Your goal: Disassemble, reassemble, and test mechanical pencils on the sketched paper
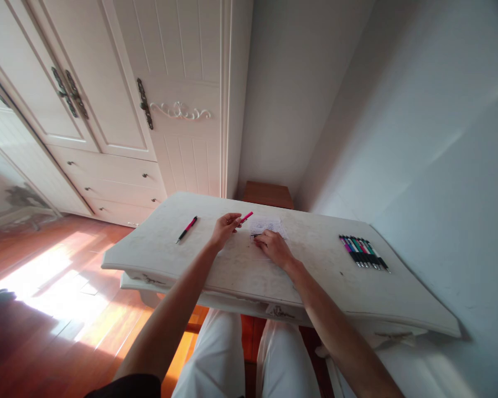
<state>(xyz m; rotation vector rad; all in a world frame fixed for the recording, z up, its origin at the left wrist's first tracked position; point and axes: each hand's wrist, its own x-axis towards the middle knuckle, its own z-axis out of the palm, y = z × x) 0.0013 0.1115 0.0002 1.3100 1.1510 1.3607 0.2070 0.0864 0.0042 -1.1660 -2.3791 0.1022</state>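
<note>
I sit at a white table (315, 287). My left hand (224, 228) is raised a little over it and holds a pink pen part (245, 218) by one end. My right hand (274, 247) rests on the tabletop beside a small sheet of paper (266, 226) and pinches a thin dark pen piece (255, 235) that touches the paper's near edge. A whole pink and black pen (186, 229) lies alone to the left of my left hand.
A row of several coloured pens (363, 252) lies side by side at the table's right. A white wardrobe (120, 105) with drawers stands behind left, a small wooden cabinet (268, 194) beyond the table, a wall close on the right.
</note>
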